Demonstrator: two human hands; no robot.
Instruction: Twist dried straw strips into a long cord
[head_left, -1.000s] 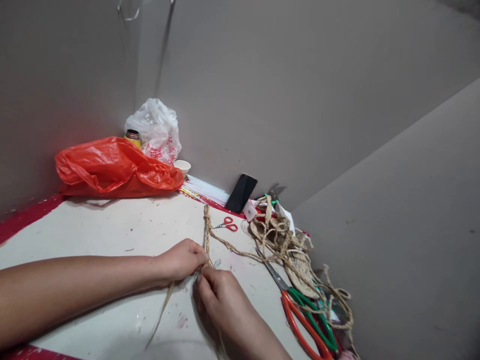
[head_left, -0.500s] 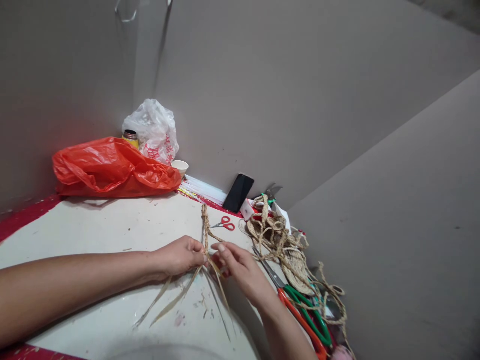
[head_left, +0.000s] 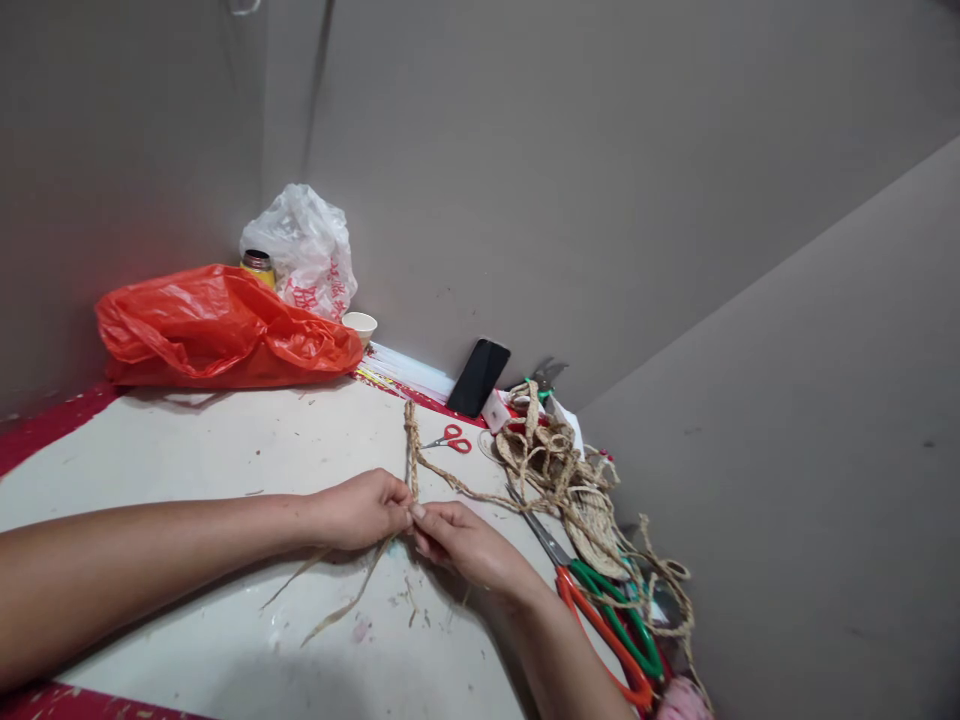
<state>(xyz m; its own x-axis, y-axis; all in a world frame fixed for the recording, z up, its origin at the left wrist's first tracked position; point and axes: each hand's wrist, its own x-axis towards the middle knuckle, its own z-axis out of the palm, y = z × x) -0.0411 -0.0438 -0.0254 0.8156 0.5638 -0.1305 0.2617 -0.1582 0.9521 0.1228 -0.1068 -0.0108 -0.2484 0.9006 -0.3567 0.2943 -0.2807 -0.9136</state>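
Note:
A braid of tan plant fibre (head_left: pixel 412 450) runs away from me across the pale tabletop. My left hand (head_left: pixel 369 510) pinches its near end between thumb and fingers. Against it, my right hand (head_left: pixel 459 540) is closed, with its fingertips meeting the left ones at the braid's end; the strands there are mostly hidden by the fingers. Loose flat strands (head_left: pixel 351 600) trail out below my left hand. From the braid a thin twisted cord (head_left: pixel 465 487) leads right towards a heap of cord. Small red-handled scissors (head_left: pixel 454 438) lie just beyond my right hand.
At right lie large scissors (head_left: pixel 611 625) with orange and green handles, beside heaped braided cord (head_left: pixel 559 460) and pruning shears (head_left: pixel 547 376). A phone (head_left: pixel 478 377) leans on the wall. At back left are a red plastic bag (head_left: pixel 225 330), a white bag (head_left: pixel 304 250) and a cup (head_left: pixel 361 325).
My right hand has come in to meet the left and closed on the braid's end. The strands hanging between the hands are now largely covered. The cord to the right shows more fully.

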